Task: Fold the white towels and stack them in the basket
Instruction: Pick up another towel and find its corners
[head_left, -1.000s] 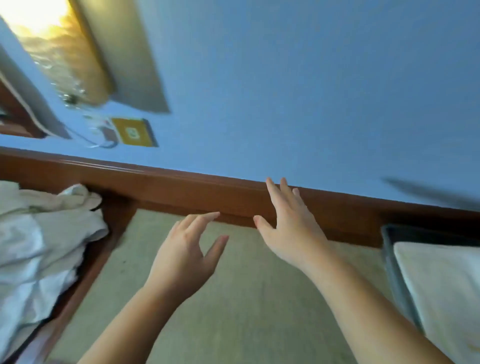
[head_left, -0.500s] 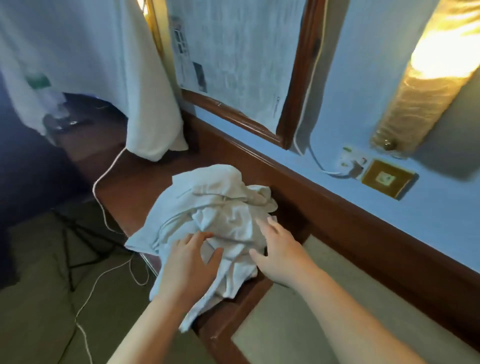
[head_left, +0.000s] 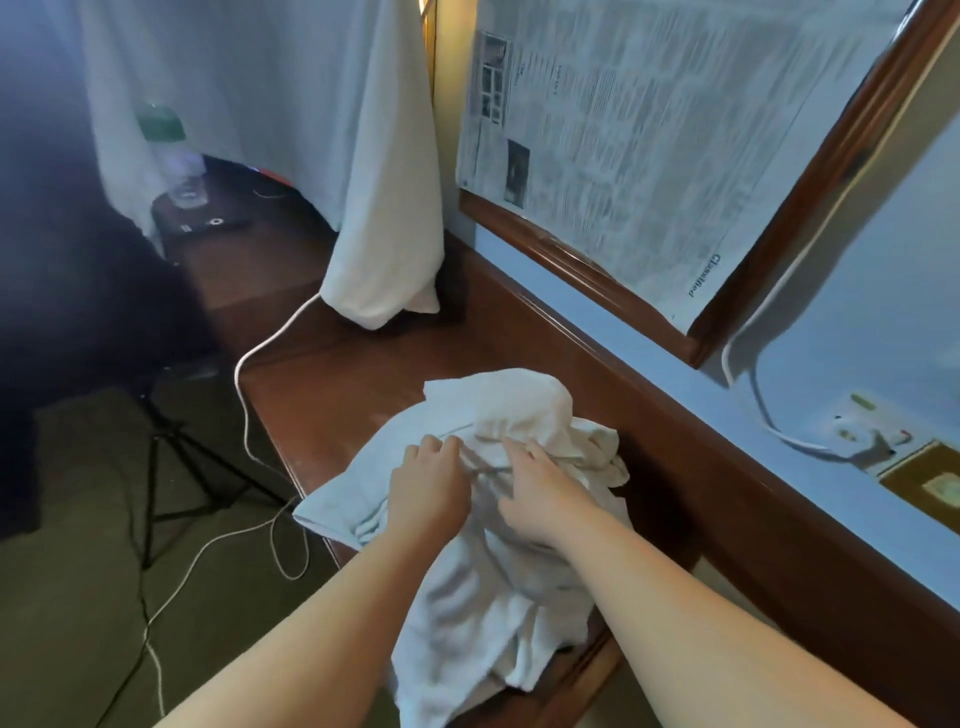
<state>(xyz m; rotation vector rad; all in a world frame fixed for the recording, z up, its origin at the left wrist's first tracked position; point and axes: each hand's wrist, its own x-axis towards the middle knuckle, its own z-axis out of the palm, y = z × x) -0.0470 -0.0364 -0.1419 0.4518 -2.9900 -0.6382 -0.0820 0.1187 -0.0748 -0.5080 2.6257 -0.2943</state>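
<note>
A crumpled heap of white towels (head_left: 524, 410) lies on a dark wooden ledge (head_left: 332, 384) along the wall, part of it hanging over the front edge. My left hand (head_left: 428, 486) grips a fold near the top of the heap, fingers curled into the cloth. My right hand (head_left: 540, 491) pinches the fabric just beside it, fingers bent down into the towel. The two hands are close together in the middle of the heap. No basket shows in this view.
A white cable (head_left: 249, 374) runs across the ledge and down to the floor. A white cloth (head_left: 384, 208) hangs at the back, a bottle (head_left: 176, 161) stands far left. A black tripod (head_left: 171, 467) stands on the carpet. A framed mirror (head_left: 727, 156) covered with newspaper and a wall socket (head_left: 852, 431) are at right.
The view swung left from the wall to the ledge. Both hands went from open in the air to reaching over the towel heap, and now they grasp its top folds.
</note>
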